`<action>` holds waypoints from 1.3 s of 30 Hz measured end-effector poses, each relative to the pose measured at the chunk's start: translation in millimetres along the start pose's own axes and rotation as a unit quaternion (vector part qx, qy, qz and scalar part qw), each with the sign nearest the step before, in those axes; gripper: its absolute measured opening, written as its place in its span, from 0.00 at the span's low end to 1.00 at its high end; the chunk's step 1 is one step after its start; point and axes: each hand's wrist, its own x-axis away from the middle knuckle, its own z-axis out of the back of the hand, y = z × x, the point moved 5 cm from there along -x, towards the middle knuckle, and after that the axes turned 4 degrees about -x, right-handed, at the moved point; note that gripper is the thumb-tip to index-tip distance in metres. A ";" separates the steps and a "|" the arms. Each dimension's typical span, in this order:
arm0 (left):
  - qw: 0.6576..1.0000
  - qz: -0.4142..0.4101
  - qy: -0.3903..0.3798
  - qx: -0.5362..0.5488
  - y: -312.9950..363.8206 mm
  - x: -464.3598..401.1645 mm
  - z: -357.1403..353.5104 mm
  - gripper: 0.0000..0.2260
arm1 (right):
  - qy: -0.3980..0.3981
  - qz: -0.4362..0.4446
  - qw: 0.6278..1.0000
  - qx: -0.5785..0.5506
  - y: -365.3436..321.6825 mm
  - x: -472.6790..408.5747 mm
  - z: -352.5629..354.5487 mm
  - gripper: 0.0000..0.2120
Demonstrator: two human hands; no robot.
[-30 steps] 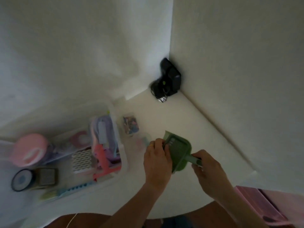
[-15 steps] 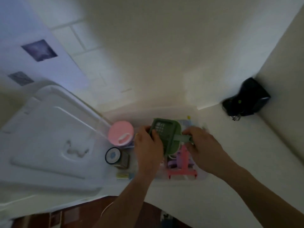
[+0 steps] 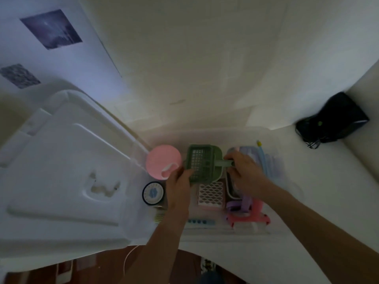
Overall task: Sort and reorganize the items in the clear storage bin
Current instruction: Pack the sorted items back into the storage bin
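Scoop: a green slotted scoop hung over the far middle of the clear storage bin, its grid pan to the left and its handle pointing right.
Right hand: the right hand was wrapped round the handle, fingers curled together about it.
Left hand: the left hand held the near left corner of the pan; the thumb lay against the grid, but whether the other fingers were spread or closed underneath could not be told.
Bin: it sat on the white table, against the far wall, crowded from left to right.
Neighbours: a pink round container stood just left of the scoop, a dark round tin nearer on the left, a white lattice piece directly under the scoop's near edge, and a pink and purple toy at the near right.
Risk, crowding: lowered as it hung, the scoop would probably land on the lattice piece rather than the bin floor, and could rock or slide.
Risk, knock: a drift to the left might tip the pink container.
Risk, snag: the open slots could catch on toy parts if the handle end dipped right.
Risk, sight: dim light and both wrists hid the gap below, so fit was hard to judge.
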 end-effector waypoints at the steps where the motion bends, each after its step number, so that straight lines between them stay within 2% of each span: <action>1: 0.999 0.026 -0.015 0.014 -4.2 -1.7 -1.7 0.07 | 0.001 -0.001 1.000 0.011 -0.7 -1.8 0.0 0.11; 4: 0.994 0.102 -0.028 0.027 -19.8 -8.2 -6.1 0.11 | -0.007 -0.008 0.999 0.043 -3.5 -8.8 -3.3 0.12; 7: 0.985 0.158 -0.012 0.067 -28.9 -16.4 -13.0 0.12 | -0.007 0.009 0.990 0.138 -9.3 -17.8 -10.3 0.15; 10: 0.978 0.182 0.032 0.094 -31.7 -25.5 -18.2 0.10 | -0.021 -0.006 0.969 0.248 -13.5 -28.8 -17.4 0.14; 14: 0.971 0.198 0.075 0.114 -37.6 -32.8 -17.6 0.03 | -0.048 -0.002 0.945 0.323 -16.0 -43.2 -31.4 0.11; 19: 0.969 0.163 0.122 0.139 -44.9 -41.4 -14.5 0.12 | -0.056 0.010 0.945 0.323 -20.7 -53.3 -43.9 0.10; 21: 0.966 0.177 0.137 0.127 -50.7 -43.5 -12.0 0.12 | -0.046 0.011 0.947 0.318 -27.0 -53.3 -43.1 0.08; 26: 0.972 0.156 0.148 0.092 -48.8 -43.9 -11.5 0.06 | -0.080 -0.007 0.952 0.295 -25.6 -58.7 -45.1 0.14; 29: 0.975 0.137 0.162 0.070 -43.8 -39.1 -10.3 0.09 | -0.084 -0.006 0.963 0.255 -18.7 -57.9 -47.4 0.14; 36: 0.969 0.144 0.165 0.112 -39.9 -26.1 -14.2 0.20 | -0.011 0.038 0.971 0.235 -23.6 -45.5 -43.8 0.17; 39: 0.974 0.128 0.155 0.102 -35.7 -24.5 -14.5 0.14 | -0.046 0.033 0.969 0.242 -23.3 -35.6 -46.5 0.17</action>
